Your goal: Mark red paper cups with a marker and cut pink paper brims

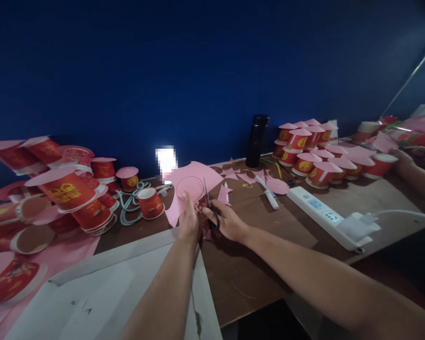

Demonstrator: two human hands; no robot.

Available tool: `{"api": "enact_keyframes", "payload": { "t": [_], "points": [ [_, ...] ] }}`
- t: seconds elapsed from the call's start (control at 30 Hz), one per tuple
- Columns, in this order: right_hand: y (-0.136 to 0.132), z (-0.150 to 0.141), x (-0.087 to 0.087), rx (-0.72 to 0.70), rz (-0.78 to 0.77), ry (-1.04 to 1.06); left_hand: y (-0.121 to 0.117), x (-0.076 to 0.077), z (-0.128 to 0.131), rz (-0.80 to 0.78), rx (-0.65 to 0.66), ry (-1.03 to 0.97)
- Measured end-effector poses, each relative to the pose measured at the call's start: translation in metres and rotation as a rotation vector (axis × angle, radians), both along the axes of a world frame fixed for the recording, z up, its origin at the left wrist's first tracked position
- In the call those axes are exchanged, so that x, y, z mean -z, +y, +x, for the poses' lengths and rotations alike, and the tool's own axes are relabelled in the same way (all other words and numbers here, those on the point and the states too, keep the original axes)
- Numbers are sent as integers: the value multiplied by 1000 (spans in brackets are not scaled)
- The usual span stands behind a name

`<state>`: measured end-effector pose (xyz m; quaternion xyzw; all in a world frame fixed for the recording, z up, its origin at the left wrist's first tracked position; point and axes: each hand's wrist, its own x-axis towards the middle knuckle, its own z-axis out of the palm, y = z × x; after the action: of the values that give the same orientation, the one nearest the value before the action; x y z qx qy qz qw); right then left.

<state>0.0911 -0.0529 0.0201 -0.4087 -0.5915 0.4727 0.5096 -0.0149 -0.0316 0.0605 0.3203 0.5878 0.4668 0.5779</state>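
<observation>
My left hand (189, 218) pinches a sheet of pink paper (198, 171) near its lower edge, thumb on top. A circle is drawn on the sheet, just above my thumb. In my right hand (228, 219) is a pair of scissors (212, 211) with dark handles, its blades pointing up beside the circle, at the right part of the sheet. The hands are close together over the brown table (248, 264). Pink scraps (230, 174) and a cut pink disc (277, 185) lie behind and to the right.
Red paper cups (80, 191) with pink paper tops crowd the left; more cups (299, 139) stand stacked at right. Nearby are a single cup (151, 204), a black bottle (257, 141), a white marker (271, 199), a power strip (322, 217) and a white board (127, 283). Another person's hand (403, 163) holds a cup.
</observation>
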Motion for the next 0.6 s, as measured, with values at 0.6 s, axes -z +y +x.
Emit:
{"api": "enact_keyframes", "payload": {
  "t": [0.6],
  "points": [
    [1,-1,3,10,-7,12,6,14,0,29,-4,-99]
  ]
}}
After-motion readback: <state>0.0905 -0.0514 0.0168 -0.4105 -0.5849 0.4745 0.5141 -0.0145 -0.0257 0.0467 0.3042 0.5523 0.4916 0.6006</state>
